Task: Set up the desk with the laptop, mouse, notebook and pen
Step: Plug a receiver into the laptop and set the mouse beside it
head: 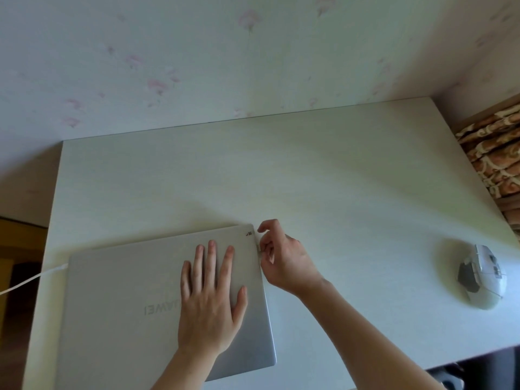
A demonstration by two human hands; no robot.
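A closed silver laptop [135, 299] is seen lying flat on the near left part of a pale desk [323, 175], with its logo facing away from the wearer. The left hand [209, 299] is laid palm down on the right half of the lid, fingers spread and straight, so nothing is gripped by it. The right hand [281, 257] is held just beside the laptop's right edge near the far corner, its fingers curled and pinched narrowly around a small pale plug [258, 248] at that edge; whether the plug is fully seated cannot be told. A white cable [31, 280] is seen running off the laptop's left side toward the desk's left edge. A white and grey mouse [482, 274] is placed well apart on the right side of the desk, untouched. Flowered wallpaper [197, 57] is seen behind the desk.
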